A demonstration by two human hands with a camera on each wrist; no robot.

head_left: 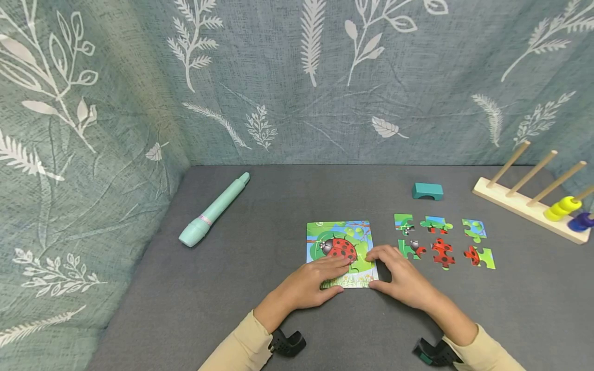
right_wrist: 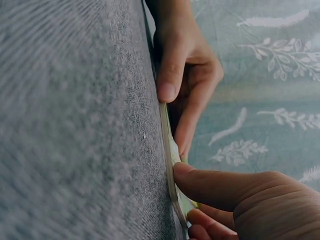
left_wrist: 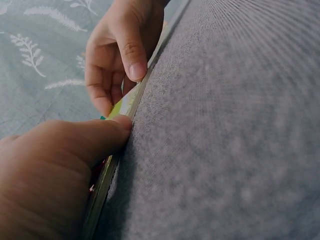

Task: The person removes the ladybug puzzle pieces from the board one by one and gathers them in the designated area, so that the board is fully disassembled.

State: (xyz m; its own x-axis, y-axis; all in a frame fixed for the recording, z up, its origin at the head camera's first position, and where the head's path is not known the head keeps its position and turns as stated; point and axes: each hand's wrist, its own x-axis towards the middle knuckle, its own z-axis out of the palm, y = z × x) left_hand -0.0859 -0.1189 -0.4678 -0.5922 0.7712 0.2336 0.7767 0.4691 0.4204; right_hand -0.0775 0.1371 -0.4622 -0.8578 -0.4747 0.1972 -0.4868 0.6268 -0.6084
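Note:
A square ladybug puzzle board [head_left: 320, 232] lies flat on the grey table. My left hand [head_left: 308, 283] rests on its lower left part, fingers stretched over the ladybug picture. In the left wrist view, the thumb [left_wrist: 107, 135] of that hand touches the board's near edge. At the right side is my right hand [head_left: 403, 278], fingertips on the board's right margin and thumb by the near right corner. The right wrist view shows this thumb [right_wrist: 205, 182] against the board's edge [right_wrist: 165, 127]. Some fingertips are hidden there.
Several loose jigsaw pieces [head_left: 443, 252] lie in two rows right of the board. Behind them stands a teal block [head_left: 428, 191]. A wooden peg stand [head_left: 515, 203] with yellow and blue beads is far right. Left lies a mint-green toy microphone-like stick [head_left: 215, 208]. A patterned curtain [head_left: 278, 93] hangs behind.

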